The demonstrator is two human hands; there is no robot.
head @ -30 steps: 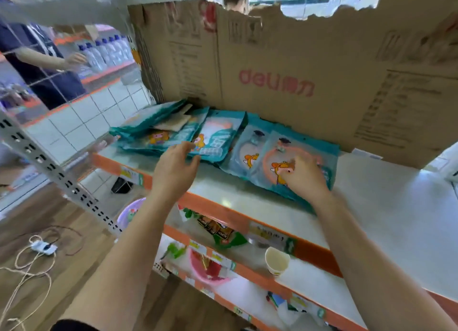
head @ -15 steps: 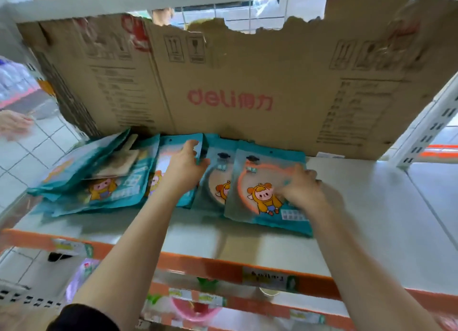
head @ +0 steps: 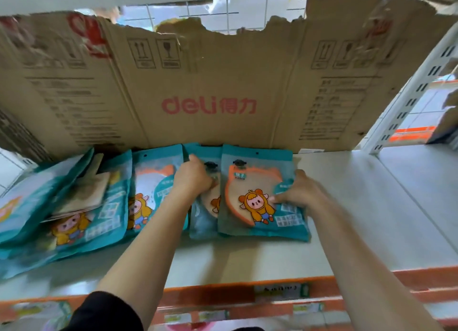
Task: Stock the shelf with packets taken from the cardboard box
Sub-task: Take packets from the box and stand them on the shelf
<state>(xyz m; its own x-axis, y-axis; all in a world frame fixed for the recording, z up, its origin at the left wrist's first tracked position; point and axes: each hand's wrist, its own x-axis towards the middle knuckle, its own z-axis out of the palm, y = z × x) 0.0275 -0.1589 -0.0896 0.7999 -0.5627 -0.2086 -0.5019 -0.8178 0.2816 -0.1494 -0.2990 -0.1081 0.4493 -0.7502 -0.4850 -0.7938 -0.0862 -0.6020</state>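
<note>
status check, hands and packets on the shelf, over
Left hand on the half-covered packet, grip unclear. Right hand pressing flat on the rightmost packet. Cardboard wall close behind the row.

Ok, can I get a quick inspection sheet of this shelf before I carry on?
Surface: white shelf, orange front edge.
Job's things: teal packets lie flat in an overlapping row; rightmost packet on top.
Clutter: beige card on the left packets.
Hands: left hand on the neighbouring packet, grip hidden; right hand rests on the rightmost packet.
Cables: nothing seen.
Surroundings: torn cardboard panel behind the row; slotted post at right; price labels below.
</note>
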